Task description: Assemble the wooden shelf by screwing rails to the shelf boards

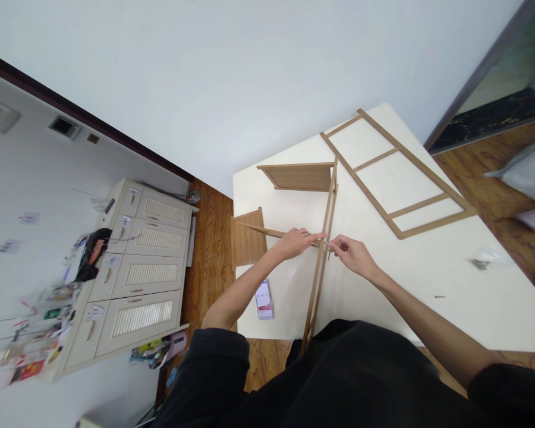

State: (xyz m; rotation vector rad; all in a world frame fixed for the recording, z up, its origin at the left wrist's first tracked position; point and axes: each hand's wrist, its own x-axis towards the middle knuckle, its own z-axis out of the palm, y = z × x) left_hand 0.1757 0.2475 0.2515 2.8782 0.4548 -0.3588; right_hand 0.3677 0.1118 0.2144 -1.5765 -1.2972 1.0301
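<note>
A wooden side frame (pixel 316 279) stands on edge on the white table, with a slatted wood panel (pixel 298 176) joined near its far end. My left hand (pixel 294 244) is closed around a wooden board (pixel 267 231) where it meets this frame, its index finger reaching to the frame's edge. Pinched in my right hand (pixel 351 254), on the other side of the frame, is a small thin metal tool (pixel 329 255), which looks like a hex key. Its tip is at the joint, and the exact contact is too small to make out.
A second wooden frame with crossbars (pixel 399 148) lies flat at the right. Another wooden panel (pixel 249 241) is at the left edge, near a phone-like device (pixel 264 300). A bag of small hardware (pixel 480 263) and a loose screw (pixel 440 296) lie on the white table (pixel 401 279).
</note>
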